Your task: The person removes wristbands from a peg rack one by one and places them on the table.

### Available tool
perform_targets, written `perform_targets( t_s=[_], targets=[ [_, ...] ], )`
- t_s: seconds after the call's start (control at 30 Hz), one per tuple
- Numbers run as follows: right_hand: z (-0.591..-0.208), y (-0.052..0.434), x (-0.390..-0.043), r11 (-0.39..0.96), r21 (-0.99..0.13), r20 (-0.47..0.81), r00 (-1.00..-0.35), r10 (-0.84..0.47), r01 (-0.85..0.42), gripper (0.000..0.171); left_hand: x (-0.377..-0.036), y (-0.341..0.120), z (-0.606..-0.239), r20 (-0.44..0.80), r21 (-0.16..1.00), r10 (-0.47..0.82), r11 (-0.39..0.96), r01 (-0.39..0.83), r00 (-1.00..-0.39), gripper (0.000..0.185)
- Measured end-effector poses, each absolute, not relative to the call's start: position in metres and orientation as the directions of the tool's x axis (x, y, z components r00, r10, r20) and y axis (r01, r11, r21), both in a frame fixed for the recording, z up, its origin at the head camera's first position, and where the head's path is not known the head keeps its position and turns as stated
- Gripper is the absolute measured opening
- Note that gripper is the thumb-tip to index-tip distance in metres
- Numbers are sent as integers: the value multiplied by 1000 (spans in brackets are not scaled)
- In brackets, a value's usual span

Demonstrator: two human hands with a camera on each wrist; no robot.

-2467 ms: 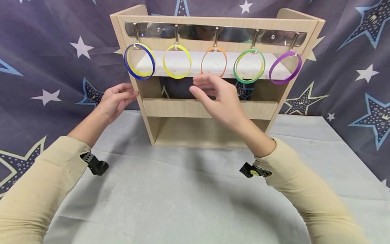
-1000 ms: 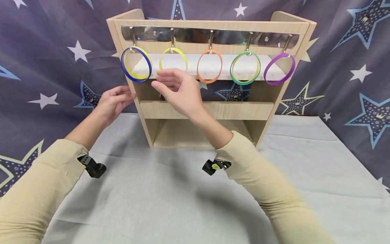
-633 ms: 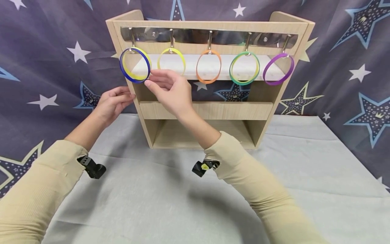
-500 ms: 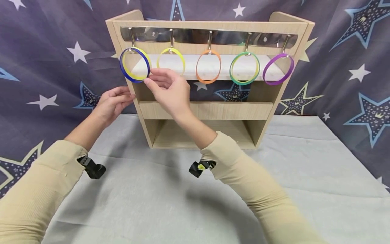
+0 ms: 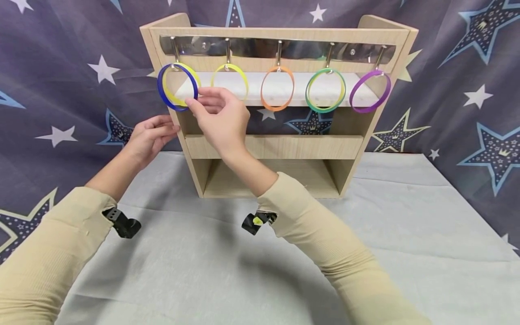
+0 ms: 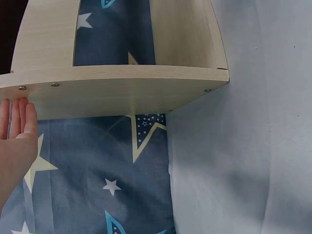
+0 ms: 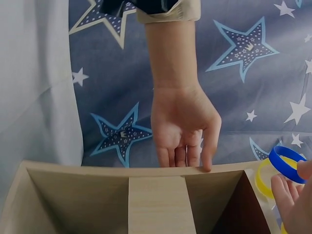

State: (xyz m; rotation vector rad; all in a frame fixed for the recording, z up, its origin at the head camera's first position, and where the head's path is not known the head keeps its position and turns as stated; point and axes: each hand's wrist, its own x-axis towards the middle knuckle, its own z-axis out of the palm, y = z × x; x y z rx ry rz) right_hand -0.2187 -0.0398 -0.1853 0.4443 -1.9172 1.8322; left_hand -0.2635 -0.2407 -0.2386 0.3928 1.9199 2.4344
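My right hand (image 5: 223, 115) pinches the lower right edge of a blue silicone wristband (image 5: 162, 92) between thumb and fingertips. The blue band hangs at the far left hook, in front of a yellow wristband (image 5: 196, 74). In the right wrist view, the blue wristband (image 7: 285, 165) meets the thumb and fingers of my right hand (image 7: 295, 207). My left hand (image 5: 148, 137) rests its fairly straight fingertips on the left side panel of a light wooden shelf unit (image 5: 276, 146). In the left wrist view, fingers of the left hand (image 6: 19, 141) touch that panel (image 6: 107, 100).
A metal hook rail (image 5: 253, 47) runs along the unit's top. On its other hooks hang another yellow band (image 5: 245, 81), an orange band (image 5: 277, 108), a green band (image 5: 325, 109) with yellow inside, and a purple band (image 5: 365, 109). Grey cloth (image 5: 183, 262) covers the table.
My right hand has moved left, from below the orange band past the second hook's yellow band to the blue one, and now pinches it. The left hand stays at the side panel.
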Motion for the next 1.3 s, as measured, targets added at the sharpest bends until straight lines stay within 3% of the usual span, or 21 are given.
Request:
perform_targets(
  t_s=[0.27,0.47,1.3],
  targets=[
    [-179,-43,-219,-239,-875,420,-906,55,-421,25,-263,-240,-239,191,956,174,-257,143,-966,16],
    [-171,-42,-217,-340,-885,328,-944,28,-317,27,-265,-240,-239,206,949,179,-275,152,-962,17],
    [-170,-27,-208,-462,-858,288,-955,-72,-224,28,-264,-240,-239,215,948,180,-275,160,-960,16]
  ],
)
